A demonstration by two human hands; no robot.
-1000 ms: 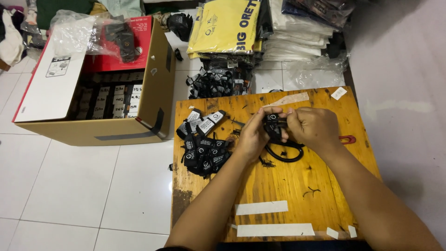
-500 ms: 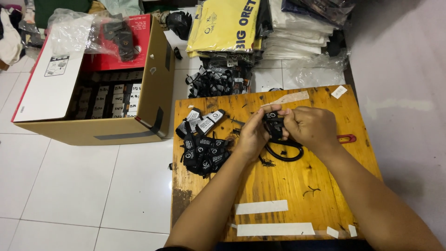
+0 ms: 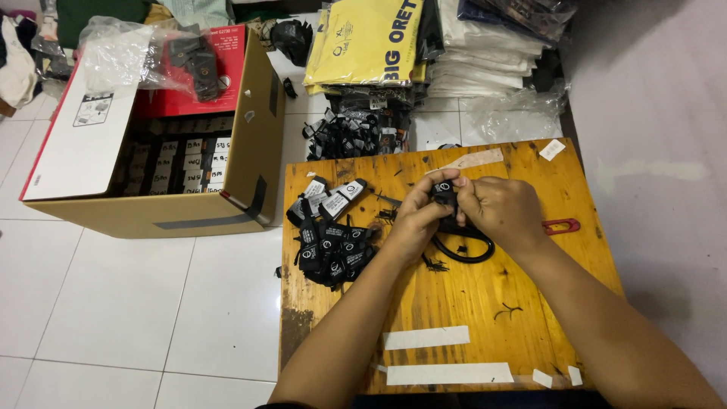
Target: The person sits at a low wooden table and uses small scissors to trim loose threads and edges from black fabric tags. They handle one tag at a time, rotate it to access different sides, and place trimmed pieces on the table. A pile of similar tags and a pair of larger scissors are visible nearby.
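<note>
- Head view, surface: a yellow-stained wooden surface [image 3: 454,295] with dark scuffs, set low over a white tiled floor [image 3: 121,303]; 2 long white tape strips [image 3: 425,337] near the front edge, smaller white scraps at the front right corner and back right corner.
- Head view, room: an open cardboard box [image 3: 250,159] left of the surface, filled with rows of small dark packs, a red-and-white flap and a clear plastic bag [image 3: 121,49] on top; a yellow printed bag [image 3: 371,42] on stacked white folded goods behind; another heap of black tags [image 3: 352,136] on the floor just beyond the back edge; crumpled clear plastic at the back right; grey floor to the right.
- Head view, on the surface: a pile of black tags with white marks [image 3: 329,242] at the left half; a red clip-like piece [image 3: 562,226] near the right edge; short black thread scraps scattered about.
- Head view, thing in hand: a small black tag [image 3: 443,189] with a white round mark, raised above the middle of the surface, a black cord loop [image 3: 463,248] hanging from it down onto the wood.
- Left hand [image 3: 416,220]: fingers pressed together, pinching the tag's lower left side.
- Right hand [image 3: 503,208]: curled closed, pinching the tag from the right, touching the left hand.
</note>
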